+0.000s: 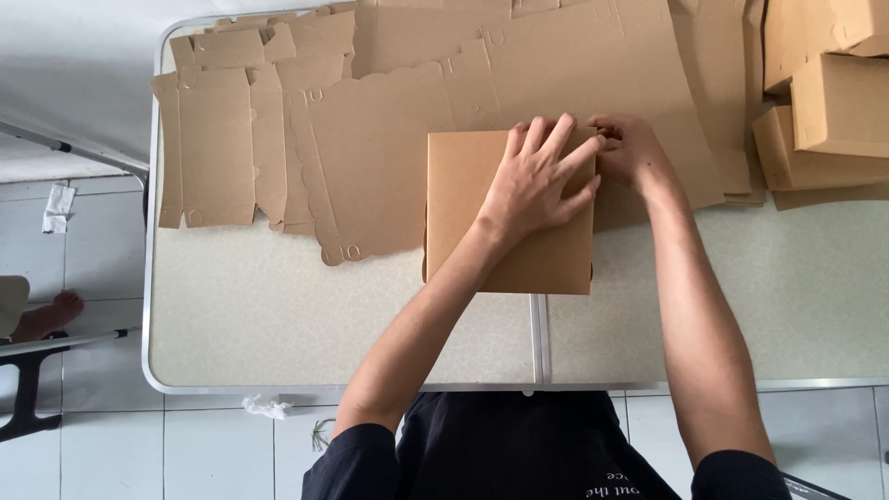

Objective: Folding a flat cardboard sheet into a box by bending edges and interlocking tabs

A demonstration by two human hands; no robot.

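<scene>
Flat cardboard blanks [278,120] spread across upper frame. Folded boxes [833,102] stacked upper right. Crumpled tissue [266,406] on tiled floor [102,444], lower left.

Left hand [537,181] flat on cardboard box [472,213]; right hand [630,148] pinching its far corner.

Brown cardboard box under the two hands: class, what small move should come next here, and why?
Probably keep the left hand pressing flat on the folded box while the right hand pushes in the flap at its far right corner. The left palm lies spread on the lid, and the right fingers are pinched at that corner edge, so the closure looks unfinished. Flat blanks lie behind.
</scene>
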